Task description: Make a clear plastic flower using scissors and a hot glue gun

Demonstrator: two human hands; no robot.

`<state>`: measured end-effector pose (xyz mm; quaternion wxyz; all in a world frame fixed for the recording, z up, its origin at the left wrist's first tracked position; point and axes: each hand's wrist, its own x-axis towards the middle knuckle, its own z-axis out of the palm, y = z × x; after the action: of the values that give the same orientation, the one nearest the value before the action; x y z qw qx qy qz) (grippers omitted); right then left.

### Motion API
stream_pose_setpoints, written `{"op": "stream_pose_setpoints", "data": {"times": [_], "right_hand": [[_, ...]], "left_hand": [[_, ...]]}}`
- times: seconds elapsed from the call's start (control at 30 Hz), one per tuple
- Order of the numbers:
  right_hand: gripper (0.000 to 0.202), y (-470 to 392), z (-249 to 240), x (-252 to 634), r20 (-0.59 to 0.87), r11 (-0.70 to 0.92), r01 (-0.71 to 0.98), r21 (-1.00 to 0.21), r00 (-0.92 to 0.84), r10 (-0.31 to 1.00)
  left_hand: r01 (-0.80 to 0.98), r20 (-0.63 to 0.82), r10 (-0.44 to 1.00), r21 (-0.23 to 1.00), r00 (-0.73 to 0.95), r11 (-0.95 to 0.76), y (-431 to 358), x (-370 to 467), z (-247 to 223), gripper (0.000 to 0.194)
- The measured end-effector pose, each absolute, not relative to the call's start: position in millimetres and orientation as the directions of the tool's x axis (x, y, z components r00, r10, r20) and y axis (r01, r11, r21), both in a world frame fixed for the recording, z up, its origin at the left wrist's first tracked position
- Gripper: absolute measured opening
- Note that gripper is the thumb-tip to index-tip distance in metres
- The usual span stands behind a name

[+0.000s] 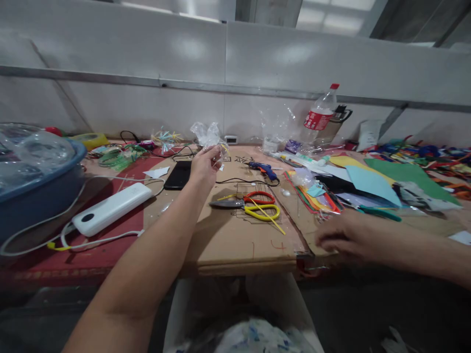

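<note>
My left hand [206,164] is stretched out toward the back of the table, its fingers closed on a crumpled clear plastic bag [206,133]. A thin yellow piece shows by the fingertips. Over the right side of the cardboard, my right hand [342,233] is smeared by motion; its fingers look bent, and whether they hold anything is unclear. Between the arms lie scissors [245,202] with one red and one yellow handle, a thin yellow strip across them. Behind them rests a blue glue gun [263,170] with its black cord.
A white power strip [112,208], a black phone [178,175] and a blue basin [40,181] holding clear plastic are to the left. Coloured sheets [371,184], green-handled scissors [380,213] and a red-labelled bottle [321,115] occupy the right. A white wall [147,108] closes off the back.
</note>
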<state>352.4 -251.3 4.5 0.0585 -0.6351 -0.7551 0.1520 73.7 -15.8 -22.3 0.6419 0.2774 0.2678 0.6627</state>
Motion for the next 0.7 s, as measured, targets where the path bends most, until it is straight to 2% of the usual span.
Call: {"op": "stream_pose_setpoints", "data": {"times": [0.03,0.13,0.23,0.3,0.33,0.5,0.7], "right_hand": [[0.016,-235,8,342,-0.169,0.174,0.92,-0.352,-0.245,0.955],[0.019,-176,16,310,-0.044,0.212,0.894,-0.396,-0.249,0.967],[0.02,-115,6,284,0.092,0.277,0.913,-0.3,-0.261,0.961],[0.022,-77,-6,272,0.119,0.288,0.945,-0.157,-0.272,0.955],[0.023,-60,-13,268,0.123,0.285,0.951,-0.123,-0.27,0.955],[0.024,-4,-36,256,0.056,0.248,0.968,-0.027,-0.247,0.967],[0.013,22,-39,252,-0.062,0.264,0.962,0.072,-0.26,0.964]], "left_hand": [[-0.701,0.024,0.999,0.713,-0.021,-0.032,-17,74,-22,0.018],[-0.703,0.037,0.999,0.71,-0.01,-0.033,-17,73,-21,0.018],[-0.71,0.052,0.999,0.703,-0.007,-0.041,-17,72,-21,0.023],[-0.711,0.05,0.999,0.702,-0.002,-0.037,-17,72,-20,0.026],[-0.712,0.044,0.999,0.702,0.0,-0.031,-17,72,-20,0.026],[-0.711,0.03,0.999,0.703,0.012,-0.012,-19,73,-17,0.019],[-0.705,0.042,0.999,0.709,0.013,-0.021,-18,74,-20,0.019]]}}
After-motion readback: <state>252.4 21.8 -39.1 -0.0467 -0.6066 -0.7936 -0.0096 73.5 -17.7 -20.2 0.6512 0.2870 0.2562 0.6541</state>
